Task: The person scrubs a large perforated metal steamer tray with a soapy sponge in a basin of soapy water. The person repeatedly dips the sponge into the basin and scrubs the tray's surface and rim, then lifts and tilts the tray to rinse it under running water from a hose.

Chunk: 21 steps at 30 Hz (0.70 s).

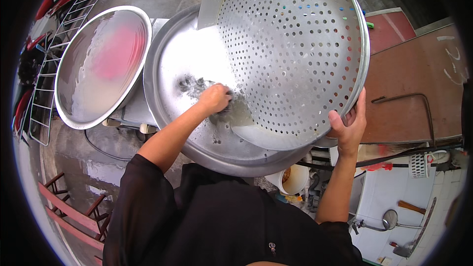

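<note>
A big round aluminium steamer tray [284,66] with a perforated base is tilted over a wide metal basin [218,162]. The tray's lower edge dips into white suds and murky water [196,55]. My right hand [349,123] grips the tray's rim at the right, thumb on the near side. My left hand [215,98] is curled at the water's surface beside the tray's perforated base. Under its fingers is a dark scouring pad [223,110], mostly hidden, so its exact kind is unclear.
Left of the basin, a second metal basin [103,122] holds water with a pink thing [120,53] blurred beneath the surface. A white bucket [297,179] stands below. A brown board [410,81] with a bent metal rod lies right; a metal rack [46,88] stands far left.
</note>
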Available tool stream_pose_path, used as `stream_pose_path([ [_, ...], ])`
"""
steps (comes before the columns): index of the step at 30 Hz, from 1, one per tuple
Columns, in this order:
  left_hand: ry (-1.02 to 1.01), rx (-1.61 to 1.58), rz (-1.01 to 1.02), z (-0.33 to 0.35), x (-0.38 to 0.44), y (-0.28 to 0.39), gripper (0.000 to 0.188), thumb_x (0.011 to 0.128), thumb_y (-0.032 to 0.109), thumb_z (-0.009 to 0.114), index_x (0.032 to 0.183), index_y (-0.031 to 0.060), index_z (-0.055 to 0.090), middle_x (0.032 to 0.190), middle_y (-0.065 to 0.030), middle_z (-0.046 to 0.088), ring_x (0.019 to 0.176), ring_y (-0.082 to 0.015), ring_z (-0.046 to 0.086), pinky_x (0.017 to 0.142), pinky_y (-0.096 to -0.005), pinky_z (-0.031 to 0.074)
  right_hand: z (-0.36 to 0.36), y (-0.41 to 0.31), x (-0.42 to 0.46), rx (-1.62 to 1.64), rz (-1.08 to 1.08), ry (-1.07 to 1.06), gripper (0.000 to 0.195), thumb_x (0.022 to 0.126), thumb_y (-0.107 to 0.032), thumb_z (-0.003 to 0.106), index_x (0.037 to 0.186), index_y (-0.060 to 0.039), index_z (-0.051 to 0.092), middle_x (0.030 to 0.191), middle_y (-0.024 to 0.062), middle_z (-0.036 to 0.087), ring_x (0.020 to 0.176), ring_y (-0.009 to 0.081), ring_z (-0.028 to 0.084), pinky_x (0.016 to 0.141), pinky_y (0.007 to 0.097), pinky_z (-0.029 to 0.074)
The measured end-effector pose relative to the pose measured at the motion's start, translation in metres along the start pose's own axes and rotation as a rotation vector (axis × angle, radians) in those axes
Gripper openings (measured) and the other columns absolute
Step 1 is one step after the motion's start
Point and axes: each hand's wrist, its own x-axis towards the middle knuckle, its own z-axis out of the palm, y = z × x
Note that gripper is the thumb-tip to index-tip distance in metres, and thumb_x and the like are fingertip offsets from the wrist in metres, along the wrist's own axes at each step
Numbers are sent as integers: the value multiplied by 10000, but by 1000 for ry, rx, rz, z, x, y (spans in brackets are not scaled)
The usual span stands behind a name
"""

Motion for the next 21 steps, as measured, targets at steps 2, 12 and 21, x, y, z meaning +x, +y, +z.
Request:
stream_pose_path([
  [2, 31, -273, 113, -8, -3, 42, 268, 812, 212, 578, 842, -55, 591, 855, -231, 583, 827, -379, 569, 749, -423, 440, -4, -3, 4, -24, -8, -38, 956, 672, -226, 732, 1392, 33, 159, 1277, 142, 399, 1139, 220, 443, 963, 318, 353],
  [12, 756, -307, 765, 17, 5, 204, 151, 731, 108, 584, 756, 35, 454, 747, -132, 463, 689, -317, 503, 579, -404, 422, -3, -2, -4, -16, -2, 11, 1010, 642, -224, 762, 1388, 54, 141, 1299, 141, 348, 1164, 232, 418, 962, 343, 368],
  [21, 655, -413, 656, 14, 24, 202, 98, 785, 105, 554, 793, 29, 493, 762, -175, 531, 665, -368, 540, 561, -442, 430, -5, 7, 1, -62, -10, 21, 1013, 638, -310, 758, 1380, 63, 177, 1281, 145, 346, 1171, 236, 410, 955, 349, 370],
])
